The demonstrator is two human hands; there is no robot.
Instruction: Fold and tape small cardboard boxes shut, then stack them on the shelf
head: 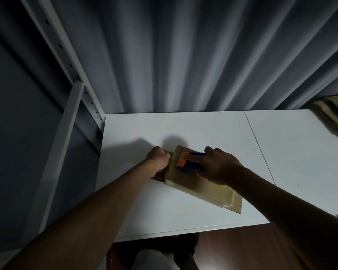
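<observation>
— Where's the box right now?

— The flat brown cardboard box [207, 184] lies on the white worktop [183, 129], directly under the right hand and reaching from the left hand back toward the person's right side. A strip of clear glossy tape [220, 193] runs along its top.

— And the hands?

— The right hand [220, 164] is curled round a blue and orange plastic tape dispenser [189, 161], with the fingers wrapped over its blue body and the orange part pointing at the left hand. The dispenser rests on the box's top. The left hand [159, 158] is closed into a loose fist at the box's far-left end — it seems to pinch the tape or the cardboard edge there, though the dim light hides exactly what sits between the fingers.

— Anything else around?

— Left of the left hand stands a white metal shelf upright [67, 61] with holes along it. Beyond both hands hangs a grey pleated curtain [183, 55]. Far off past the right hand, at the worktop's corner, sits a stack of brown cardboard pieces [331, 117] — well apart from the box.
</observation>
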